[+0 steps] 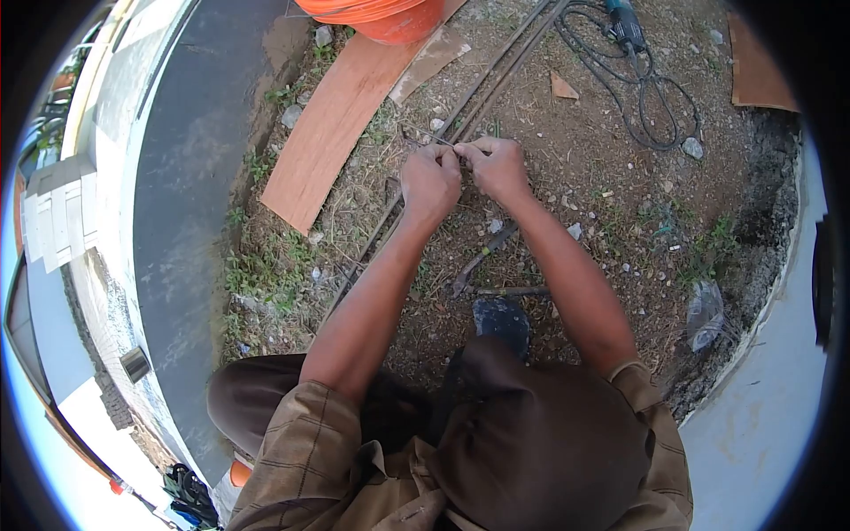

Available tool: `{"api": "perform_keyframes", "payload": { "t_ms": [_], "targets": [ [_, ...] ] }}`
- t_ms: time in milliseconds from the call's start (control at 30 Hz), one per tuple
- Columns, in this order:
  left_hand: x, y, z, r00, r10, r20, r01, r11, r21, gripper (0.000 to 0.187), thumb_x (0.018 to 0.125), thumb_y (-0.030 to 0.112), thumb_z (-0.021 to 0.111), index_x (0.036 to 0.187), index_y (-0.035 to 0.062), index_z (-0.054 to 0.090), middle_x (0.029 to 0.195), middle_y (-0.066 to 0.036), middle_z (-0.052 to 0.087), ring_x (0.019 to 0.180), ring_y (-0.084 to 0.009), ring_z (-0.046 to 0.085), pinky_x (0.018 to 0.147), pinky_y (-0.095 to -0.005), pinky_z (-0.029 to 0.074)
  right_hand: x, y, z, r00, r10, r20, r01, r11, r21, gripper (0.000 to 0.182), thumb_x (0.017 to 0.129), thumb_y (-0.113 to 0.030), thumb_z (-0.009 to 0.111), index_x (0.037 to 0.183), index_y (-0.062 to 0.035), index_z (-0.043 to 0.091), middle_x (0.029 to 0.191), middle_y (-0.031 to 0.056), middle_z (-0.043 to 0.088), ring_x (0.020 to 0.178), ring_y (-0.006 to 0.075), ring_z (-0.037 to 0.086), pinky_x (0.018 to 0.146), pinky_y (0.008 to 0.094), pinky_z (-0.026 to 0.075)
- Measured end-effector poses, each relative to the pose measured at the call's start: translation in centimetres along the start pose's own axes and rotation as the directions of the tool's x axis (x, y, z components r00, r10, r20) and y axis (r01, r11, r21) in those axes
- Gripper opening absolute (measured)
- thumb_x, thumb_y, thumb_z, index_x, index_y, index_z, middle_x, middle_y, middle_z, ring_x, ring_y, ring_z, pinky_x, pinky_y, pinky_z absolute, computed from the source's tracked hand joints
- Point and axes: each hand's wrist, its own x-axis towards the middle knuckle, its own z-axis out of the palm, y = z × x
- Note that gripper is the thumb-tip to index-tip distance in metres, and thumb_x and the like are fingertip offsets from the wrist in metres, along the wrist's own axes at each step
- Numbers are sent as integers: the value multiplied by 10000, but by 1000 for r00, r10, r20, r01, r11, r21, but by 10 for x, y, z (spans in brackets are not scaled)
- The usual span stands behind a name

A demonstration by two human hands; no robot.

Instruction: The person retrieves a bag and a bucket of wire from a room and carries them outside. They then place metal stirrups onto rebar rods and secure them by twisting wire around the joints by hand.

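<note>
In front of my knees, my left hand (432, 184) and my right hand (498, 170) meet with thumbs and fingers pinched together. A thin wire (425, 133) shows at the fingertips, its held part mostly hidden by the fingers. Just beyond both hands, long thin metal bars (498, 78) lie close together and run up to the top of the view. More bar (365, 257) continues below my left forearm. A hammer (482, 258) lies on the soil between my forearms, close to a short rod (513, 290).
A plywood strip (332, 133) lies left, below an orange bucket (390, 19). At the upper right is a power tool (627, 31) with its looped cord (637, 124). Concrete edging (181, 221) runs along the left, and a clear plastic bag (706, 317) lies by the right wall.
</note>
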Motion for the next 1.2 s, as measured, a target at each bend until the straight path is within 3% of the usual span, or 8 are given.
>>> {"api": "perform_keyframes", "payload": {
  "t_ms": [233,367,600,767,867,967,1167,1200],
  "targets": [
    [-10,-25,23,903,413,-119,-410,911,51,290,929,204,544,950,-28,717,840,-175,697,737,-228,659,735,-346,493,7,-9,-9,942,253,219,-309,910,277,320,912,-277,675,819,28,698,674,88,662,525,151,614,472,273,475],
    [9,-27,-3,909,-158,385,351,787,-507,230,918,131,567,985,-34,712,904,-66,701,773,-159,627,746,-283,475,7,-19,-18,926,227,300,-280,949,145,364,915,-337,676,839,18,693,720,92,674,526,143,616,468,279,484],
    [38,-36,8,853,-202,481,473,689,-549,242,968,208,586,912,2,700,829,-67,704,647,-115,612,595,-250,482,12,-37,-23,917,183,355,-91,961,-261,267,878,-213,649,856,49,698,762,165,698,599,189,670,559,336,520],
    [36,-18,-3,838,-172,519,443,770,-460,253,970,247,616,862,24,668,742,-55,680,567,-100,586,490,-226,447,28,-38,-19,899,-89,430,392,604,-694,219,832,-157,608,857,41,698,773,188,698,652,248,686,681,396,530],
    [41,-20,-5,821,-157,549,433,799,-419,273,986,261,590,862,25,651,700,-51,660,529,-87,547,457,-215,409,34,-48,-33,822,-77,564,486,610,-626,200,850,-152,601,888,19,697,787,190,699,716,246,693,685,386,525],
    [45,-23,-5,812,-149,564,413,830,-376,286,988,271,588,860,22,646,678,-41,645,494,-83,516,440,-220,393,39,-32,-39,841,27,540,213,902,-376,152,894,-105,601,855,25,669,725,124,663,742,180,675,637,344,502],
    [48,-30,2,808,-138,573,398,845,-358,303,971,295,604,924,6,679,712,-76,681,504,-105,523,468,-273,415,25,3,-42,839,-408,360,501,838,-219,142,910,-105,631,962,9,698,840,106,705,747,140,662,661,273,516],
    [49,-31,2,802,-137,581,392,855,-340,305,970,298,604,925,6,679,713,-76,681,506,-106,525,468,-273,415,23,6,-41,898,-240,369,299,948,-112,165,916,-152,640,995,-27,713,890,99,722,778,201,675,719,303,521]
  ]
}}
